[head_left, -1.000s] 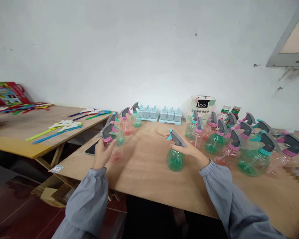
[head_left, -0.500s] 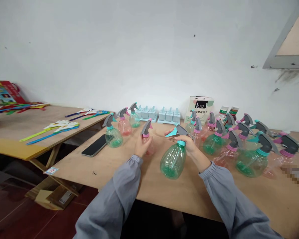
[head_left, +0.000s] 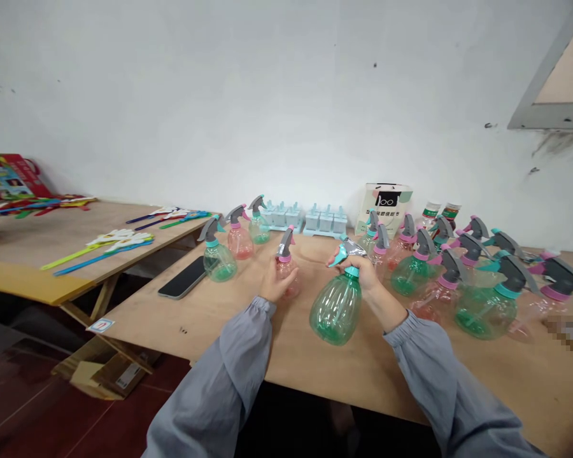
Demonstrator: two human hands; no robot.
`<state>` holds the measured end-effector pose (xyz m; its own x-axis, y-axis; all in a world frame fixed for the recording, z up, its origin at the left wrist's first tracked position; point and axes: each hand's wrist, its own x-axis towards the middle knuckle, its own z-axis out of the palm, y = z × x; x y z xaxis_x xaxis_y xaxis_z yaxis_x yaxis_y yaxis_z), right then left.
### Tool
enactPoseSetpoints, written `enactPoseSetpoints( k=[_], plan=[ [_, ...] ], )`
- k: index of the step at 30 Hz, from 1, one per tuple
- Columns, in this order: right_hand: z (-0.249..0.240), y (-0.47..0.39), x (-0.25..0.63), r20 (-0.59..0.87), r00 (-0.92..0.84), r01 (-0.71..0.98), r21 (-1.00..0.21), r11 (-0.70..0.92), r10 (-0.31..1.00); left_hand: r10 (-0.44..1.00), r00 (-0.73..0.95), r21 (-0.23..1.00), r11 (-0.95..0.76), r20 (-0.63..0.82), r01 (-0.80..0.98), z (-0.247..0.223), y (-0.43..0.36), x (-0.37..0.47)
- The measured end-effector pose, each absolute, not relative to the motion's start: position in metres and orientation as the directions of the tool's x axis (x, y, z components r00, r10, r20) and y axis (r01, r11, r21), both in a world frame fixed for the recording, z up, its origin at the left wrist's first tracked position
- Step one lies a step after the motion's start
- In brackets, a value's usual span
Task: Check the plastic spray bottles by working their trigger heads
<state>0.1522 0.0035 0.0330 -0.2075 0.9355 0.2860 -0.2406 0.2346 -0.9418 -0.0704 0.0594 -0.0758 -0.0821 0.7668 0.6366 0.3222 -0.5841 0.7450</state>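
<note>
My right hand [head_left: 365, 272] is closed around the neck and sprayer head of a green spray bottle [head_left: 335, 312], its fingers by the teal trigger. The bottle leans slightly, with its clear green body hanging below the hand. To the left of it, my left hand [head_left: 277, 284] wraps the body of a pink spray bottle [head_left: 289, 270], which stands upright with its grey and pink sprayer head showing above the fingers. Left of that hand stand a green spray bottle [head_left: 220, 262], a pink one [head_left: 240, 242] and another green one [head_left: 258, 227].
Several pink and green spray bottles [head_left: 484, 312] crowd the table's right side. Light-blue popsicle molds [head_left: 325, 221] and a printed box [head_left: 382, 207] stand by the wall. A phone [head_left: 184, 280] lies at the left. Hand-shaped clappers [head_left: 100, 253] lie on the neighbouring table [head_left: 28, 238].
My left hand has slid from the pink bottle's neck down to its body. My right fingers have curled in over the green bottle's trigger, and that bottle tilts a little more.
</note>
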Motion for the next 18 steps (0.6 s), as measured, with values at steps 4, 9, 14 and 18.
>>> enactPoseSetpoints(
  k=[4,9,14,18],
  plan=[
    [0.0349,0.0005,0.1494,0.302,-0.214,-0.228,-0.94,0.254,0.929,0.767,-0.083,0.744,-0.583,0.637,0.327,-0.0749,0.0578,-0.0705],
    [0.0334,0.0047,0.1521,0.332,-0.144,-0.226,-0.928,0.295,0.932,0.749,-0.068,0.718,-0.6,0.659,0.352,-0.0726,0.0561,-0.0713],
    [0.034,0.004,0.1518,0.382,-0.134,-0.161,-0.919,0.36,0.915,0.748,-0.075,0.721,-0.601,0.66,0.345,-0.0741,0.0573,-0.0712],
    [0.0294,0.0057,0.151,0.35,-0.061,-0.199,-0.922,0.332,0.935,0.758,-0.066,0.727,-0.592,0.649,0.348,-0.0753,0.0574,-0.0716]
  ],
)
